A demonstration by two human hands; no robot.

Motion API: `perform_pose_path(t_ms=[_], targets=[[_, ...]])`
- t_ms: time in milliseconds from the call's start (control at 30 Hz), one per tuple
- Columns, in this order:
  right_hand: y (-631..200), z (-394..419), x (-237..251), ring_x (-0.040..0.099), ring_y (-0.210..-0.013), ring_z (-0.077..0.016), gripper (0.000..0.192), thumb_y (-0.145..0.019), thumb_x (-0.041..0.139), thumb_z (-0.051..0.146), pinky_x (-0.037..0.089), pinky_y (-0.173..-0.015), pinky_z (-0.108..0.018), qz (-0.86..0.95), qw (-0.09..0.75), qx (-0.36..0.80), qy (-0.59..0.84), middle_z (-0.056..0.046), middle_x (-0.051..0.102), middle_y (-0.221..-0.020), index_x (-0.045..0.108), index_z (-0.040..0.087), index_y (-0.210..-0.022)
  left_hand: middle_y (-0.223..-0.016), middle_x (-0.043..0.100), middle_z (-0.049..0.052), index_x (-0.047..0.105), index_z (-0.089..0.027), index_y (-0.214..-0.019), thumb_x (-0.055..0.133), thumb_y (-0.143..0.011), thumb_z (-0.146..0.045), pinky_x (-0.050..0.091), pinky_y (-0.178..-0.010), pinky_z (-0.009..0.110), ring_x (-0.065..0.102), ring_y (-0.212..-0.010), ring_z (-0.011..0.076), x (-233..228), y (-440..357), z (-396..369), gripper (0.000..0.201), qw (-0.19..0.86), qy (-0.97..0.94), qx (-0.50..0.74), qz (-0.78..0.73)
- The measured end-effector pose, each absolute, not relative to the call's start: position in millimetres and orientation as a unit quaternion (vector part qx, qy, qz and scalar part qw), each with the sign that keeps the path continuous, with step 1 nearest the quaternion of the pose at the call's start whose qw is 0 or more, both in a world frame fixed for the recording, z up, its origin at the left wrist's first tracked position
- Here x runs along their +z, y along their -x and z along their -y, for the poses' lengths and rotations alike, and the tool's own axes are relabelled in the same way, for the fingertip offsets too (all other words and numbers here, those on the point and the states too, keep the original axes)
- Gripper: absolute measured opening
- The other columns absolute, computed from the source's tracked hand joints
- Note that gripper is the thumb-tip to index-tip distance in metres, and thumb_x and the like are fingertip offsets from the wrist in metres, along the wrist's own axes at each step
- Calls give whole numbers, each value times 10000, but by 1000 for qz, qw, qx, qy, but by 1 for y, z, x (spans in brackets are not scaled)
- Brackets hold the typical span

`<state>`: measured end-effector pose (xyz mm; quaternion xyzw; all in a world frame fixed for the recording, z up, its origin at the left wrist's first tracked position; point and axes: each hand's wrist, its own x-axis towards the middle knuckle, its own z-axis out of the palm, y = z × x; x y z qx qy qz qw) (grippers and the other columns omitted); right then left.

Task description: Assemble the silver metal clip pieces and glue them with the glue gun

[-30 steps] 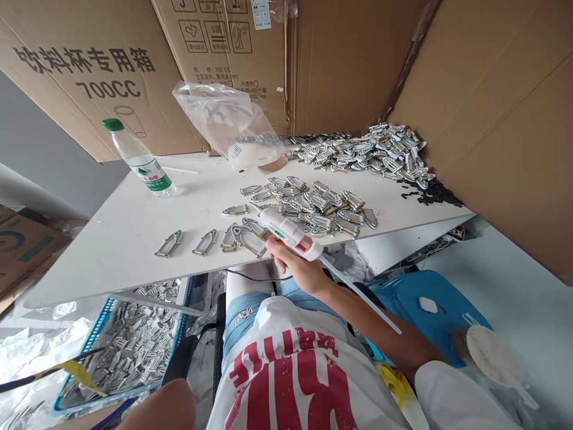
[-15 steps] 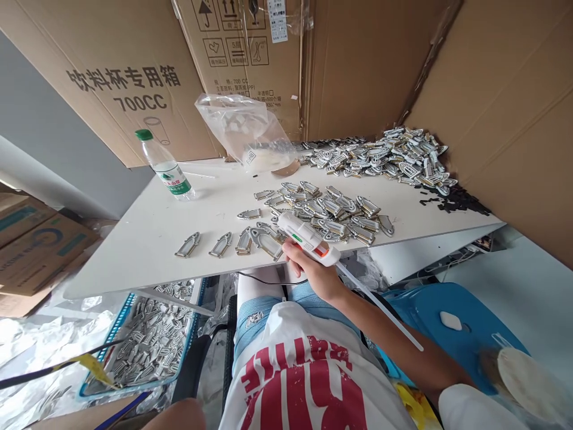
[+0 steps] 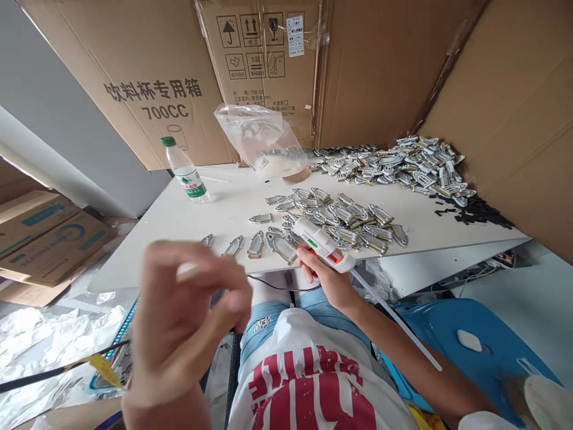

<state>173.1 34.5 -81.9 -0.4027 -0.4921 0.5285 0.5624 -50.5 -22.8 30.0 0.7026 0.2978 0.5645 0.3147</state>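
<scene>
In the head view my right hand [image 3: 320,266] is wrapped round the grip of a white hot glue gun [image 3: 317,237] at the table's front edge. A long translucent glue stick [image 3: 394,319] sticks out of its rear. The gun's nozzle end lies over a heap of metal buckle-like pieces [image 3: 340,218]. My left hand [image 3: 188,316] is raised close to the camera, blurred, its fingers bent toward the thumb; whether it holds anything cannot be made out. Beyond it, several single pieces [image 3: 256,245] lie in a row near the front edge, the leftmost partly hidden by the hand.
A green-capped water bottle [image 3: 191,176] and clear plastic bag [image 3: 268,143] stand toward the back of the white table [image 3: 233,206]. A larger heap of pieces [image 3: 412,164] and black strips [image 3: 481,212] lie at right. Cardboard boxes [image 3: 371,71] wall the back; a blue stool [image 3: 439,334] stands right.
My left hand has come up into view from below, now covering the basket and part of the table's left front. The glue gun stays in my right hand; the camera view has shifted slightly.
</scene>
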Motion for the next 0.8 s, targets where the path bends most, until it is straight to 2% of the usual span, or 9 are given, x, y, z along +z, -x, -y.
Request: perform_pose_path(t_ms=[33,67,200,300,400,500,667,800], targets=[[-173,-35,-83,440,-492,-112,390,-984,727,570,370,-553,-287,492,562,527,406,43,578,-621,676,221,-817,-773,648,-32,551,-326,-1294,737,-1033,-197,525,-532,287,603,-626,151,32,46,9,346,342,-736,519,-269],[-173,-35,-83,434,-490,-110,392,-986,724,568,368,-558,-286,491,562,526,408,46,573,-612,672,221,-810,-812,662,-22,578,-305,-1289,787,-995,-185,553,-577,290,631,-683,155,32,43,-3,380,335,-753,501,-266],[-175,-37,-84,420,-490,-104,403,-983,730,562,332,-548,-284,485,562,534,405,46,571,-608,662,218,-783,-974,701,29,713,-242,-1080,768,-1020,-296,617,-801,327,687,-868,171,24,43,-36,98,229,-741,497,-389],[-177,-37,-81,437,-498,-108,390,-978,738,552,326,-541,-288,492,556,548,384,39,589,-640,663,221,-787,-1186,740,65,751,-262,-1215,759,-1024,-404,631,-950,392,721,-1066,221,12,49,-47,239,210,-762,420,-445],[-181,-35,-75,468,-533,-125,350,-998,726,504,357,-561,-294,519,535,557,365,32,591,-656,666,227,-794,-1324,745,73,739,-292,-1354,730,-1039,-458,633,-1020,415,725,-1177,239,5,51,-52,356,244,-794,336,-445],[-184,-33,-71,473,-554,-139,382,-1016,708,494,363,-572,-299,554,501,555,365,34,550,-608,650,226,-750,-1263,798,55,775,-283,-1293,705,-1053,-458,637,-1002,391,754,-1128,221,5,49,-52,305,300,-812,289,-410],[-184,-30,-72,449,-551,-134,470,-1034,688,528,342,-551,-302,585,469,562,349,40,499,-587,582,225,-691,-928,813,11,813,-252,-1008,714,-1029,-439,580,-748,316,735,-843,177,10,43,-46,212,346,-804,232,-424],[-183,-28,-71,451,-564,-128,484,-1026,702,565,356,-550,-288,585,460,560,364,45,500,-599,577,221,-710,-907,801,8,822,-256,-1041,738,-996,-447,536,-701,290,694,-806,166,10,43,-43,213,383,-801,180,-424]])
